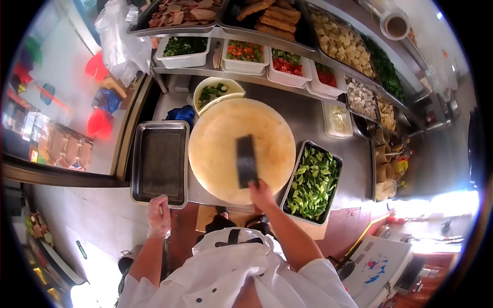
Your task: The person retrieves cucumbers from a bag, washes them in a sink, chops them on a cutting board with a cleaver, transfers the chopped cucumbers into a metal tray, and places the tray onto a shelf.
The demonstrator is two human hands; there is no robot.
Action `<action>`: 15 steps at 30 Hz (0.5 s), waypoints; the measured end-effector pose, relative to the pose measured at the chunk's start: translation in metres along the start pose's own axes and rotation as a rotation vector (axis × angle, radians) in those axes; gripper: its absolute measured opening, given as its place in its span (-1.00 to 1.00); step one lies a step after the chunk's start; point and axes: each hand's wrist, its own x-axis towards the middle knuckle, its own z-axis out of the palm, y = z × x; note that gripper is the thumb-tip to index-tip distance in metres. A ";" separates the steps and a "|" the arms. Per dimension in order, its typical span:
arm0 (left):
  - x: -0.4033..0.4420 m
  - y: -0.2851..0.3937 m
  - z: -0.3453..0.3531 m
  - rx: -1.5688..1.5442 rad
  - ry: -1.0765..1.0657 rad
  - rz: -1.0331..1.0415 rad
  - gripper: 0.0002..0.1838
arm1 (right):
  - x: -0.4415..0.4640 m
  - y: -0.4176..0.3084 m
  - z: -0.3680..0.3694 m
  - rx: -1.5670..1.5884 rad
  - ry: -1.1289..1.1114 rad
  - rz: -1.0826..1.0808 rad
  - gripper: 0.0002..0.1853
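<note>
Left hand (159, 218) gloved, curled in; left forearm (148, 258) points forward. Right hand (261, 195), farther forward, clenched; right forearm (291, 231) slants forward and inward.

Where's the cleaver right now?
In the head view, the cleaver is in the right hand, over the round board, left of the sliced greens.
</note>
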 end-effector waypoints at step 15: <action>0.076 0.051 0.085 -0.282 -0.184 0.186 -0.83 | -0.158 0.076 -0.300 1.412 0.147 0.513 -0.79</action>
